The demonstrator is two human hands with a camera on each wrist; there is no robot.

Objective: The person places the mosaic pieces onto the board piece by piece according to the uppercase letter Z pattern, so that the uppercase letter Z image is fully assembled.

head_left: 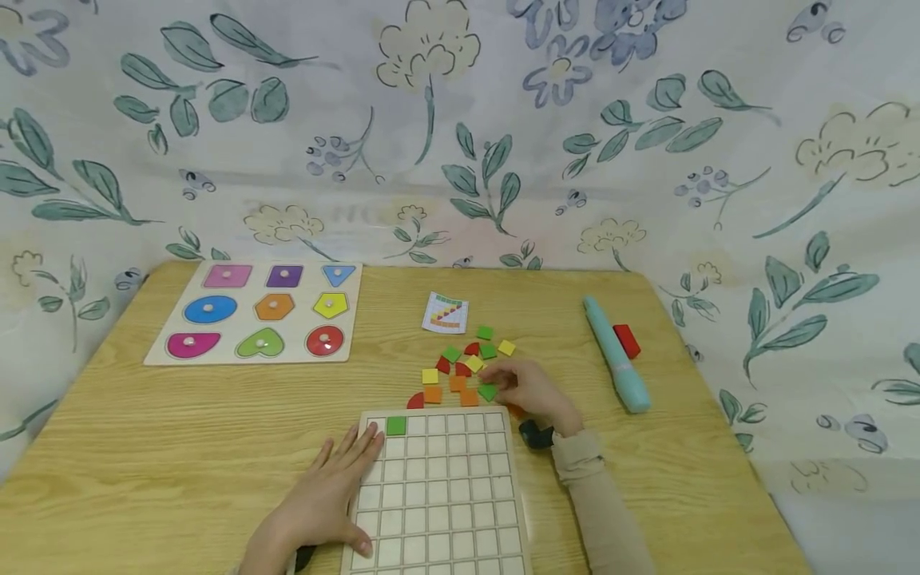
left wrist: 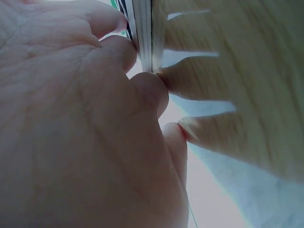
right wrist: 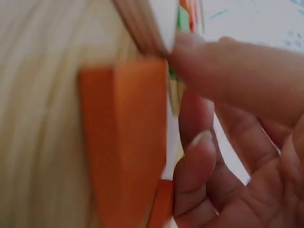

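Note:
My left hand (head_left: 327,495) lies spread along the left side of a wooden grid board (head_left: 438,511), fingertips over its top-left corner and thumb on the lower edge. In the left wrist view, fingertips of the left hand (left wrist: 95,118) meet the board's side. One green square tile (head_left: 396,426) sits in the board's top row, second cell from the left. Beyond the board, my right hand (head_left: 532,391) curves down over loose tiles, thumb and index fingertips right at another green square tile (head_left: 488,392). Whether they grip it, I cannot tell. An orange tile (right wrist: 128,133) stands close to that hand.
Loose red, yellow, orange and green tiles (head_left: 458,384) lie behind the board. Further back is a pattern card (head_left: 446,313). A shape puzzle (head_left: 247,351) occupies the back left. At right lie a light-blue tube-shaped object (head_left: 616,355) and a red block (head_left: 627,341). Flowered cloth (head_left: 460,200) hangs behind.

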